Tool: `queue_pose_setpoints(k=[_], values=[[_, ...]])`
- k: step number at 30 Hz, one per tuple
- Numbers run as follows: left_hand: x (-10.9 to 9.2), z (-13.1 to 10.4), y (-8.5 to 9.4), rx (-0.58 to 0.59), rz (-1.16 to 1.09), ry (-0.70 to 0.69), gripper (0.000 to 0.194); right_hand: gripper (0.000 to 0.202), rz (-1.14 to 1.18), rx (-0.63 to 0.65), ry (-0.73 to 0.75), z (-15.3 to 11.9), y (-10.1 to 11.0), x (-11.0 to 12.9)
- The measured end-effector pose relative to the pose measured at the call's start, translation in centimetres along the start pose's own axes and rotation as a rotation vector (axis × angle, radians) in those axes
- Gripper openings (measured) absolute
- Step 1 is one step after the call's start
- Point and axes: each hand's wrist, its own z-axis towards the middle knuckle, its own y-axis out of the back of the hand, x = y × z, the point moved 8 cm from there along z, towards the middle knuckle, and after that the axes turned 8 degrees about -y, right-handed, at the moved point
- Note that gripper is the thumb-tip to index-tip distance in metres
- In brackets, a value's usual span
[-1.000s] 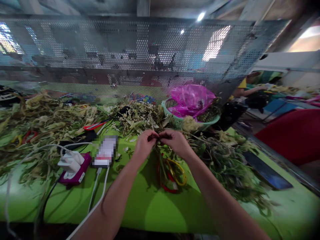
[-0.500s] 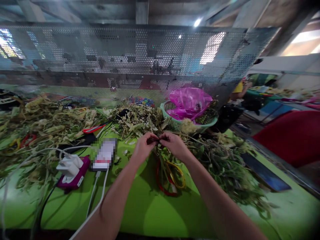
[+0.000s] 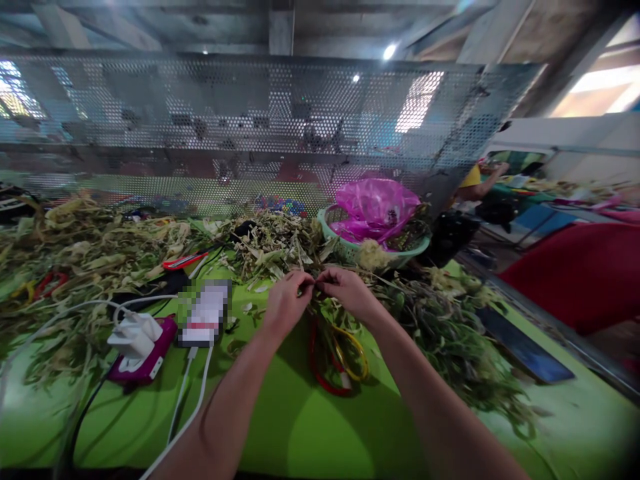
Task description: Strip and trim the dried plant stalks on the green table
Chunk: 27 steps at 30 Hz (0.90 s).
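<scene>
My left hand (image 3: 290, 301) and my right hand (image 3: 346, 291) meet over the middle of the green table (image 3: 320, 427), fingertips pinched and almost touching. Between them is something small and dark, too small to name. Just below the fingers lie scissors with red and yellow handles (image 3: 364, 357), beside some green stems. Dried plant matter (image 3: 275, 243) is heaped right behind my hands. To the right spreads a pile of greener, wilted plants (image 3: 455, 333).
On the left are a phone (image 3: 206, 312) with a white cable, a purple power strip (image 3: 150, 357) with white plugs, and a red cutter (image 3: 184, 261). A green basket (image 3: 350, 252) holds a pink bag (image 3: 377, 203). A dark flat device (image 3: 530, 347) lies right. Another person's arm (image 3: 487, 187) shows beyond.
The view has shifted slightly, so most objects sit a little further left. My hands stay pinched together in nearly the same place, with small finger movements.
</scene>
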Motion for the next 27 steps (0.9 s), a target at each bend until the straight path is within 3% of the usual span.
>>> queue_pose_setpoints(k=[10,18,27], values=[[1.2,-0.2,-0.8,-0.027,-0.186,0.108,0.008,0.010,-0.196,-0.063,-0.030,-0.4,1.1,0.5],[1.7,-0.2,-0.5,-0.073,-0.339,0.221,0.008,0.006,-0.040,-0.041,-0.098,-0.5,1.6,0.0],[3.4,-0.7,-0.7,-0.123,-0.532,0.431,0.010,0.005,-0.119,-0.036,-0.092,-0.2,2.0,-0.6]])
